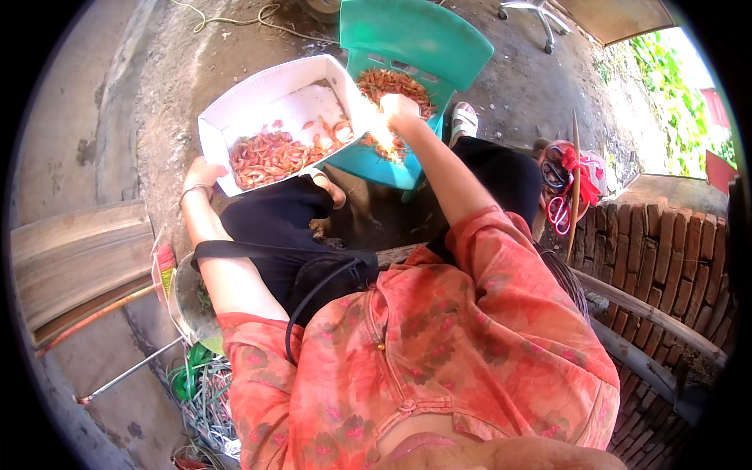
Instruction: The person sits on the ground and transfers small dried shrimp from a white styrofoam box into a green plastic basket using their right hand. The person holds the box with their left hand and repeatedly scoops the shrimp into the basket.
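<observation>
My left hand (pixel 202 174) grips the near left corner of a white open box (pixel 320 94), its thumb at the rim. Small reddish pods (pixel 264 158) lie mostly along the box's near side, and some of the bottom shows bare. Beside the box stands a turquoise plastic chair (pixel 417 29), with a heap of similar pods (pixel 393 85) towards its backrest and a smaller scatter nearer me. My right hand (pixel 400 111) is over the chair seat at the heap. Its fingers are curled, and strong glare hides whether they hold anything. The box rests at or above my left knee.
At the right, pink-handled scissors (pixel 558 214) and a wooden stick (pixel 576 176) lie by red cloth. Stacked bricks (pixel 664 258) stand behind them. Tangled plastic strapping (pixel 208 393) lies at lower left, below a round basin (pixel 185 299). A rope (pixel 235 20) crosses the ground.
</observation>
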The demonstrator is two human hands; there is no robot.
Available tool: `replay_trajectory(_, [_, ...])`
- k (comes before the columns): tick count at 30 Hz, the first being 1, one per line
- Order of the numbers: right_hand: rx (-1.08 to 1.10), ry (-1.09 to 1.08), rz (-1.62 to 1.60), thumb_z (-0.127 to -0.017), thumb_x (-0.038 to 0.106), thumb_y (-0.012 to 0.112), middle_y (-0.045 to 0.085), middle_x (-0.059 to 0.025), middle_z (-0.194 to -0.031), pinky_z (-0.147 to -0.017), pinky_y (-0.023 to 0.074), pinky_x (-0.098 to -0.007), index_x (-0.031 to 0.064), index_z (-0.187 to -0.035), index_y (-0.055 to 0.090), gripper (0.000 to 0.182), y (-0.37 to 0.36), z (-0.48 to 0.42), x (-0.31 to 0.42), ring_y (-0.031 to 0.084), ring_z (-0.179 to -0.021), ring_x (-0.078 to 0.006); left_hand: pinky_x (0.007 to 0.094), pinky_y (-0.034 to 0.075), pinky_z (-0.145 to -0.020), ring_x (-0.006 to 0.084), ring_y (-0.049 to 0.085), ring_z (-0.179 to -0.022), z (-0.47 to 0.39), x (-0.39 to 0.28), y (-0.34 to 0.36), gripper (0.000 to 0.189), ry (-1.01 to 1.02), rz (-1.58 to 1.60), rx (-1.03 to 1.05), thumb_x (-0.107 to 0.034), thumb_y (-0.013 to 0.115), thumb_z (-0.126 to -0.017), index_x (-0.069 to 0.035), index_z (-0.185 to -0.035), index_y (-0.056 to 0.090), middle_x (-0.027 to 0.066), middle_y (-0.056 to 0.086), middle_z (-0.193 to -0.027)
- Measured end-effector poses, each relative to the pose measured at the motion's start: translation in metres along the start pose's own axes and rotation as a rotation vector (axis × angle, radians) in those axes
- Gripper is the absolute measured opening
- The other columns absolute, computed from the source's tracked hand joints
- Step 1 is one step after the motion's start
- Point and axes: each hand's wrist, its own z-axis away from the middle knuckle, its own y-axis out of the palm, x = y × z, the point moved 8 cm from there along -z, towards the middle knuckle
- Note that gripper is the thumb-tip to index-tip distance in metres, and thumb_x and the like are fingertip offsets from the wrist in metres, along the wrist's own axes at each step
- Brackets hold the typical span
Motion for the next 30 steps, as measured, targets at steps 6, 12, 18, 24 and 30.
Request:
replay_trajectory(6, [-0.143, -0.108, -0.059, -0.071, 0.025, 0.064, 0.064, -0.0137, -0.082, -0.067, 0.048, -0.0421, 0.0077, -0.081, 0.063, 0.02, -0.021, 0.002, 0.003, 0.061, -0.079, -0.0321, 0.0461, 0.053, -0.058, 0.031, 0.062, -0.08, 0.003, -0.001, 0.002, 0.042, -0.011, 0.024, -0.018, -0.001, 0.058, -0.068, 0.001, -0.108, 0.048, 0.016, 0.059, -0.095])
replay_trajectory(12, [-0.192, -0.236, -0.414, -0.073, 0.021, 0.066, 0.065, -0.0136, -0.071, -0.067, 0.0519, -0.0372, 0.0021, -0.08, 0.064, 0.02, -0.091, 0.011, 0.031, 0.064, -0.065, -0.032, 0.0408, 0.049, -0.056, 0.0279, 0.062, -0.066, 0.015, -0.012, 0.006, 0.033, 0.02, 0.053, -0.06, 0.001, 0.057, -0.066, 0.005, -0.098, 0.061, 0.0135, 0.063, -0.081])
replay_trajectory(18, [-0.232, -0.427, -0.411, -0.077, 0.033, 0.066, 0.064, -0.0203, -0.09, -0.075, 0.0508, -0.038, -0.0029, -0.094, 0.061, 0.04, -0.124, 0.049, 0.1, 0.063, -0.081, -0.0336, 0.0442, 0.054, -0.059, 0.03, 0.063, -0.076, 0.015, -0.016, 0.006, 0.039, 0.009, -0.076, -0.038, 0.002, 0.057, -0.067, 0.002, -0.106, 0.053, 0.0167, 0.061, -0.091])
replay_trajectory(24, [-0.054, -0.362, -0.103, -0.075, 0.034, 0.065, 0.064, -0.0221, -0.092, -0.071, 0.0528, -0.0398, 0.0014, -0.103, 0.06, 0.044, -0.057, 0.023, 0.059, 0.064, -0.082, -0.0347, 0.0415, 0.051, -0.054, 0.0286, 0.062, -0.069, 0.012, -0.028, 0.022, 0.034, 0.081, 0.036, -0.006, 0.002, 0.056, -0.066, 0.006, -0.1, 0.058, 0.0155, 0.062, -0.085])
replay_trajectory(30, [0.263, -0.042, -0.757, -0.072, 0.015, 0.062, 0.064, -0.019, -0.079, -0.056, 0.0557, -0.0344, -0.0055, -0.096, 0.062, 0.032, -0.015, 0.047, 0.059, 0.066, -0.066, -0.0251, 0.0362, 0.05, -0.054, 0.023, 0.062, -0.067, 0.02, -0.025, 0.002, 0.029, 0.105, 0.057, -0.083, -0.006, 0.063, -0.07, 0.004, -0.097, 0.061, 0.0121, 0.064, -0.081])
